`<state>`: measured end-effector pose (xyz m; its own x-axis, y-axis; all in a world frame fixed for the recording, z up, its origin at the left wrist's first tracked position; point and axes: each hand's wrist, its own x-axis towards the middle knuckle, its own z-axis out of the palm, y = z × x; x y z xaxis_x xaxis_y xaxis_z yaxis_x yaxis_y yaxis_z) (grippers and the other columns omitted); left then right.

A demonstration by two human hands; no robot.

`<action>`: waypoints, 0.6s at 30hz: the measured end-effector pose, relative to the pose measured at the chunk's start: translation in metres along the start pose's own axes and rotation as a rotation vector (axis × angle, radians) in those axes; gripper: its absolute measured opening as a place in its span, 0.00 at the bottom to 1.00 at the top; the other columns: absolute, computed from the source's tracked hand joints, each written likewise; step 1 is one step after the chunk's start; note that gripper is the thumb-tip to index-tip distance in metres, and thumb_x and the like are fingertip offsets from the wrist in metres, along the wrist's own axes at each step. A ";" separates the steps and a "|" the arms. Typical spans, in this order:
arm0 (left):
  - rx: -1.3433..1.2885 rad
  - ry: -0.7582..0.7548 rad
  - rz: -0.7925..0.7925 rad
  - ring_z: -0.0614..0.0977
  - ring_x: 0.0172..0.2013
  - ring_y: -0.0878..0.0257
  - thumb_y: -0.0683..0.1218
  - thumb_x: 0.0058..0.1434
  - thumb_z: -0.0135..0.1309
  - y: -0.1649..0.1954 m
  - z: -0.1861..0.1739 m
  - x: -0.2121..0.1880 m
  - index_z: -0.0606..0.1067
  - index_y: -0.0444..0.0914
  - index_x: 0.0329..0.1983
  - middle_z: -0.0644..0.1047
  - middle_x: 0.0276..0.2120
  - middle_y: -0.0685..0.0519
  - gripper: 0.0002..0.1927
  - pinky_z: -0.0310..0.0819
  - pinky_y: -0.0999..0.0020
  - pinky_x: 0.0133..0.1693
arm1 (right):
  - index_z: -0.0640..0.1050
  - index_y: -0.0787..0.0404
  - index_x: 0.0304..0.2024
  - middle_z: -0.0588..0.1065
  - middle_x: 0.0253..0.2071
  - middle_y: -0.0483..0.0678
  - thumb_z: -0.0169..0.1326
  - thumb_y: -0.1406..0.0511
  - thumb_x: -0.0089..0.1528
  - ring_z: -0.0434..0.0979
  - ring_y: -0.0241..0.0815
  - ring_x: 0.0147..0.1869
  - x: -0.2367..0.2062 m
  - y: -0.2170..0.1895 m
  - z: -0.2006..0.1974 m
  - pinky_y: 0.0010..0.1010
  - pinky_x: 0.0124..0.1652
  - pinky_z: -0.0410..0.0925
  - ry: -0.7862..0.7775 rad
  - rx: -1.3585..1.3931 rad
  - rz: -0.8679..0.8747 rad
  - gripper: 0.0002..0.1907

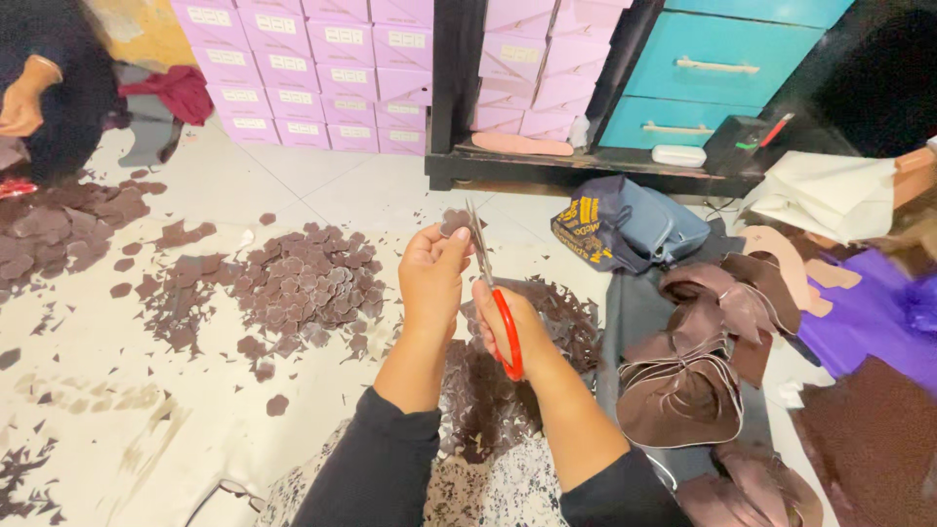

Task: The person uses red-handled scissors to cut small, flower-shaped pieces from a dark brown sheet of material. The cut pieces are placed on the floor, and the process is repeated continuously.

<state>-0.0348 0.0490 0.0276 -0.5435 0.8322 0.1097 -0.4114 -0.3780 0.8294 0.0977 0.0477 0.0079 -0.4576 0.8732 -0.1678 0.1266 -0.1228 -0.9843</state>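
Left hand (432, 278) pinches a small brown leather piece (455, 223) between thumb and fingertips, raised up in front of the person so the blades can get round its edge. Right hand (508, 327) is clenched through the red handles of the scissors (491, 293), blades pointing up and away, meeting the piece on its right side. Piece sits mid-scene, above the floor, not resting on anything.

Below the hands: dark trimmings (488, 400) scattered on the floor and lap, likely where offcuts drop. Left of the hands, a heap of cut brown pieces (307, 283) on the pale floor, near enough to toss finished ones onto. Another brown heap (59, 229) further left, by another person's gloved hand (24, 93) at far left.

Right side: stack of curved brown leather strips (703, 361) on dark cloth, within reach. Purple sheet (869, 322) beyond it. Far side: pink boxes (312, 68) stacked, teal drawers (717, 68).
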 end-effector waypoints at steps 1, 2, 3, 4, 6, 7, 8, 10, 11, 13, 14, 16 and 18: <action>-0.005 -0.003 0.026 0.78 0.35 0.70 0.43 0.63 0.60 0.001 0.001 -0.002 0.74 0.31 0.51 0.81 0.35 0.54 0.15 0.72 0.75 0.38 | 0.69 0.59 0.27 0.65 0.18 0.41 0.48 0.45 0.66 0.62 0.32 0.17 -0.002 -0.001 0.001 0.25 0.19 0.59 0.000 0.020 -0.002 0.27; 0.004 -0.022 0.068 0.78 0.35 0.71 0.43 0.63 0.60 0.002 0.001 -0.004 0.74 0.31 0.52 0.81 0.35 0.53 0.16 0.72 0.76 0.38 | 0.70 0.59 0.27 0.65 0.18 0.41 0.49 0.45 0.66 0.62 0.31 0.17 -0.004 -0.002 0.002 0.24 0.19 0.59 -0.002 0.039 -0.005 0.26; 0.014 -0.043 0.109 0.79 0.35 0.72 0.42 0.64 0.60 0.005 0.002 -0.005 0.73 0.32 0.53 0.80 0.34 0.53 0.17 0.71 0.77 0.37 | 0.70 0.58 0.28 0.64 0.18 0.41 0.49 0.45 0.66 0.62 0.32 0.17 -0.006 -0.003 0.001 0.25 0.19 0.59 0.007 0.019 0.005 0.26; 0.024 -0.063 0.150 0.79 0.35 0.72 0.42 0.64 0.59 0.008 0.002 -0.007 0.73 0.32 0.54 0.80 0.34 0.53 0.17 0.71 0.78 0.37 | 0.70 0.58 0.28 0.64 0.18 0.41 0.48 0.45 0.66 0.61 0.32 0.17 -0.009 -0.004 0.000 0.25 0.19 0.58 0.017 0.000 0.017 0.26; 0.102 -0.065 0.128 0.74 0.29 0.72 0.42 0.63 0.59 0.014 0.001 -0.011 0.73 0.32 0.56 0.79 0.32 0.54 0.18 0.66 0.78 0.29 | 0.69 0.58 0.28 0.64 0.18 0.41 0.48 0.45 0.66 0.61 0.32 0.17 -0.014 -0.005 -0.005 0.25 0.19 0.58 0.011 -0.021 -0.008 0.26; 0.141 -0.066 0.119 0.72 0.26 0.72 0.42 0.63 0.59 0.017 0.001 -0.013 0.73 0.32 0.56 0.78 0.32 0.54 0.19 0.63 0.77 0.25 | 0.69 0.58 0.28 0.64 0.19 0.41 0.48 0.45 0.66 0.61 0.31 0.18 -0.017 -0.005 -0.007 0.24 0.19 0.58 -0.003 -0.022 -0.047 0.26; 0.154 -0.086 0.126 0.74 0.27 0.73 0.42 0.63 0.59 0.020 0.000 -0.016 0.73 0.32 0.56 0.78 0.32 0.54 0.19 0.65 0.78 0.25 | 0.69 0.58 0.28 0.64 0.20 0.40 0.47 0.45 0.67 0.61 0.31 0.19 -0.020 -0.005 -0.009 0.24 0.19 0.58 -0.018 -0.022 -0.087 0.26; 0.179 -0.125 0.138 0.77 0.29 0.75 0.41 0.63 0.59 0.025 0.000 -0.020 0.72 0.32 0.56 0.79 0.32 0.55 0.19 0.68 0.80 0.25 | 0.69 0.58 0.28 0.63 0.20 0.41 0.47 0.45 0.67 0.60 0.31 0.19 -0.025 -0.006 -0.012 0.24 0.19 0.58 -0.024 -0.023 -0.079 0.26; 0.167 -0.139 0.144 0.77 0.29 0.75 0.41 0.63 0.59 0.027 0.001 -0.021 0.72 0.32 0.56 0.79 0.32 0.55 0.19 0.68 0.80 0.26 | 0.69 0.58 0.28 0.63 0.20 0.41 0.46 0.45 0.67 0.60 0.31 0.19 -0.028 -0.006 -0.013 0.24 0.19 0.58 -0.026 -0.022 -0.075 0.25; 0.143 -0.162 0.155 0.77 0.30 0.75 0.40 0.63 0.59 0.030 0.000 -0.024 0.73 0.31 0.55 0.80 0.33 0.55 0.18 0.68 0.80 0.28 | 0.69 0.58 0.29 0.63 0.20 0.41 0.46 0.45 0.67 0.60 0.31 0.19 -0.031 -0.008 -0.013 0.24 0.20 0.58 -0.053 0.007 -0.077 0.25; 0.144 -0.173 0.170 0.76 0.30 0.75 0.40 0.63 0.59 0.031 0.000 -0.026 0.72 0.31 0.56 0.79 0.32 0.56 0.19 0.68 0.80 0.29 | 0.69 0.58 0.29 0.63 0.20 0.41 0.46 0.45 0.67 0.60 0.31 0.19 -0.032 -0.009 -0.012 0.24 0.20 0.58 -0.067 0.022 -0.078 0.25; 0.148 -0.193 0.199 0.75 0.30 0.75 0.39 0.63 0.60 0.033 -0.001 -0.028 0.72 0.31 0.56 0.77 0.32 0.56 0.19 0.67 0.80 0.29 | 0.70 0.57 0.30 0.65 0.21 0.41 0.45 0.45 0.67 0.62 0.31 0.19 -0.035 -0.011 -0.011 0.24 0.20 0.59 -0.065 -0.043 -0.087 0.25; 0.126 -0.216 0.177 0.74 0.29 0.75 0.39 0.62 0.60 0.036 -0.003 -0.030 0.72 0.32 0.56 0.77 0.33 0.56 0.20 0.67 0.80 0.29 | 0.70 0.57 0.30 0.65 0.21 0.40 0.45 0.45 0.67 0.63 0.31 0.19 -0.038 -0.012 -0.011 0.24 0.20 0.59 -0.069 -0.069 -0.099 0.25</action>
<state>-0.0359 0.0093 0.0529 -0.4246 0.8302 0.3612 -0.2233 -0.4826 0.8469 0.1228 0.0215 0.0268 -0.5303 0.8444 -0.0758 0.1370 -0.0028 -0.9906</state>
